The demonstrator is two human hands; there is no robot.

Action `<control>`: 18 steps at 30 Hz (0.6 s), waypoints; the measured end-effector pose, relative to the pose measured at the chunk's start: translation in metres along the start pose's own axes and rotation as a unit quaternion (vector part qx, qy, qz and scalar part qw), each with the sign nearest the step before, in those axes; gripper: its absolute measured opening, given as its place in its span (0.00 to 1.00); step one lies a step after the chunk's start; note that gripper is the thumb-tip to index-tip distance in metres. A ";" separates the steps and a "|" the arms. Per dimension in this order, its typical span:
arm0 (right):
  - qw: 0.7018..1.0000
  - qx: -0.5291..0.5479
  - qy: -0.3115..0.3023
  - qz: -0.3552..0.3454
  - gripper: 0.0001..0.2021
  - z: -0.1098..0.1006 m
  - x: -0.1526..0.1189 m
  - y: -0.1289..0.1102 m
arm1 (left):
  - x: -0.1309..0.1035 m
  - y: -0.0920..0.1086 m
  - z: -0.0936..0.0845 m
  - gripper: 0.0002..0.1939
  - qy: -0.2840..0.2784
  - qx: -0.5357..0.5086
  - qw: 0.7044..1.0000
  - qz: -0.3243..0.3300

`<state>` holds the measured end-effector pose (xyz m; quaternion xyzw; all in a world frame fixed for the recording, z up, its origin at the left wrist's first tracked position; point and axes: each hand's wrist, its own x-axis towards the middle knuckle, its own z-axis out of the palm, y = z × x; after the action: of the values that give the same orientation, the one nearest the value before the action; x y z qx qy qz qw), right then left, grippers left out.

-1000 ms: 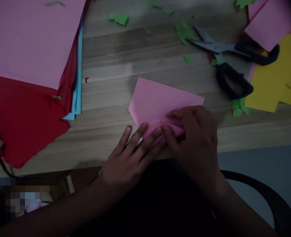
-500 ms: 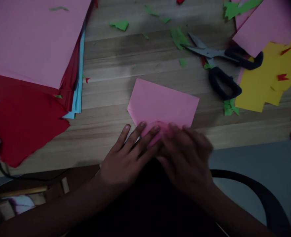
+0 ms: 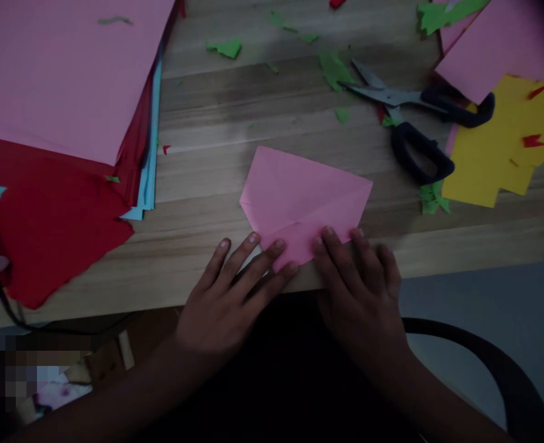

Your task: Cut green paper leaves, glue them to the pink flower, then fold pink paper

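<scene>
A folded pink paper [image 3: 304,191] lies on the wooden table near its front edge, with crease lines across it and a folded lower part. My left hand [image 3: 235,295] rests at its lower left corner, fingers spread, some fingertips touching the paper. On the lower right edge of the paper lie the fingertips of my right hand [image 3: 362,295]. Its fingers are stretched out and slightly apart, the thumb mostly hidden. Neither hand is closed around anything.
Scissors [image 3: 394,97] with dark handles lie spread at the right beside yellow paper [image 3: 479,166]. Large pink sheets [image 3: 64,74] top a stack at the left, near crumpled red paper [image 3: 55,234]. Green scraps [image 3: 226,48] dot the wooden table [image 3: 198,178].
My right hand has moved slightly right, away from my left hand, and its fingers now lie stretched on the paper. My left hand has shifted a little left and down, showing more of the folded lower part.
</scene>
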<state>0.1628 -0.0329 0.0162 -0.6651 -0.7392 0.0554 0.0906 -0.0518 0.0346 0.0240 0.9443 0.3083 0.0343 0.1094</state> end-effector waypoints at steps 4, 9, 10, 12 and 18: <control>1.000 0.011 -0.012 0.013 0.35 -0.003 -0.007 0.017 | 0.004 0.004 -0.003 0.31 0.004 0.013 1.000 -0.018; 0.997 0.078 0.012 -0.002 0.36 -0.018 -0.010 0.050 | 0.007 0.005 -0.005 0.28 0.016 -0.002 1.000 -0.008; 0.993 0.111 0.030 -0.018 0.36 -0.022 -0.007 0.052 | 0.008 0.006 -0.005 0.28 0.022 -0.013 1.000 -0.008; 0.985 0.150 0.074 -0.046 0.33 -0.027 0.006 0.048 | 0.011 0.006 -0.005 0.26 0.038 -0.039 0.998 -0.007; 0.994 0.098 0.041 -0.040 0.20 -0.015 0.046 0.016 | 0.017 0.004 -0.007 0.23 0.032 -0.072 0.997 0.017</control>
<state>0.1770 0.0139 0.0309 -0.6244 -0.7520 0.0967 0.1879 -0.0368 0.0427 0.0319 0.9376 0.2921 0.0882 0.1667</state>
